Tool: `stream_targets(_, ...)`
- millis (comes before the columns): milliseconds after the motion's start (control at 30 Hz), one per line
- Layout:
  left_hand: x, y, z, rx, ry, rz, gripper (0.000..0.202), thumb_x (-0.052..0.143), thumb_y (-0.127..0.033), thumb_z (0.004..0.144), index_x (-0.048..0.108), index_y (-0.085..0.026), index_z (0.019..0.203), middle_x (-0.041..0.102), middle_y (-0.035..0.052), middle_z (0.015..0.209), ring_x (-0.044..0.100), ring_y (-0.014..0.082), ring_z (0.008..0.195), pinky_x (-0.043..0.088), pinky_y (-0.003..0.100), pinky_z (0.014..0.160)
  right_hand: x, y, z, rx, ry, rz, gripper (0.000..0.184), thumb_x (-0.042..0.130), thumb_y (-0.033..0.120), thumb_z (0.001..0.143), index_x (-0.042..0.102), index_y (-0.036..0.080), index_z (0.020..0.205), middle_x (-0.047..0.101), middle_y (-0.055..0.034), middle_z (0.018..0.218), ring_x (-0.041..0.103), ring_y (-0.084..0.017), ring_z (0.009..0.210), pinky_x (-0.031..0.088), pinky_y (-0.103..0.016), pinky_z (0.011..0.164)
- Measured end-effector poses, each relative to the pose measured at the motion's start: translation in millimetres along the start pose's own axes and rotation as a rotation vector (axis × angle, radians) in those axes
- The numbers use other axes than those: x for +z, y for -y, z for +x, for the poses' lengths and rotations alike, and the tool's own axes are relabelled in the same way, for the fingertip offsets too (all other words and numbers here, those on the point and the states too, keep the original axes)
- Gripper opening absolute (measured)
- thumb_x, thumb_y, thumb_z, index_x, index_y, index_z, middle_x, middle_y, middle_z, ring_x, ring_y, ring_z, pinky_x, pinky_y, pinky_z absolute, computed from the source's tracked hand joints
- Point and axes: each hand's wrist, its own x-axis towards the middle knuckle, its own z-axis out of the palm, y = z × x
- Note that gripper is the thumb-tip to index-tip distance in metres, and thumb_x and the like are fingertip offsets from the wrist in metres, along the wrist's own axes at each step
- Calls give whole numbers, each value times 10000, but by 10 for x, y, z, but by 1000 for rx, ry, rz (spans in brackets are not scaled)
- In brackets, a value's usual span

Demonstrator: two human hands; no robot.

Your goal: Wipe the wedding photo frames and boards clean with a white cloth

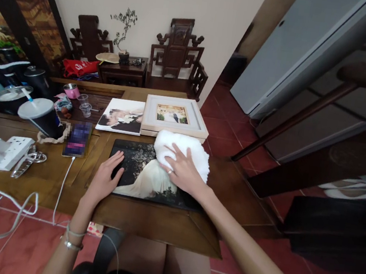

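A large dark photo print [138, 167] lies flat on the wooden table [157, 224] in front of me. My right hand [183, 171] rests palm down on a white cloth [181, 150] that lies on the print's upper right part; the fingers are spread. My left hand [105, 178] lies flat on the print's left edge, fingers stretched out, holding nothing.
Behind the print are a framed photo in a pale frame [174, 115] and another unframed print [121, 115]. At left lie a phone on a charging cable [77, 139], a lidded cup [41, 115], a white power strip [7, 151] and keys [27, 163]. Carved wooden chairs [177, 57] stand by the wall.
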Motion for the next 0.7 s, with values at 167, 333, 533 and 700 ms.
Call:
stream_targets(167, -19, -31, 1, 1, 2, 14, 400, 455, -293, 927, 538, -155, 1294, 516, 140, 1392, 428, 242, 1340, 346, 480, 1120, -25, 352, -480, -102, 29, 75, 207, 517, 204, 843, 702, 218, 934, 418, -93, 1469, 167, -372, 1421, 116, -720, 1072)
stream_targets(333, 4, -14, -9, 17, -8, 12, 397, 456, -282, 929, 530, -173, 1304, 512, 124, 1399, 429, 237, 1339, 346, 475, 1122, -264, 688, -936, -275, 141, 237, 186, 515, 210, 867, 680, 221, 952, 436, -67, 1461, 210, -283, 1426, 84, -611, 1152)
stream_targets(533, 44, 46, -14, 25, -12, 5, 407, 472, -273, 925, 520, -176, 1317, 498, 110, 1414, 412, 229, 1351, 342, 464, 1126, -467, 386, -631, -214, 183, 270, 249, 468, 331, 929, 674, 207, 865, 512, -103, 1396, 333, -260, 1379, 209, -518, 1157)
stream_targets(700, 29, 43, -4, 16, -5, 7, 394, 475, -277, 919, 545, -174, 1293, 515, 112, 1398, 424, 232, 1342, 346, 461, 1125, -177, -145, -198, -93, 43, 117, 310, 371, 304, 963, 645, 160, 966, 595, -173, 1277, 304, -304, 1388, 203, -617, 1114)
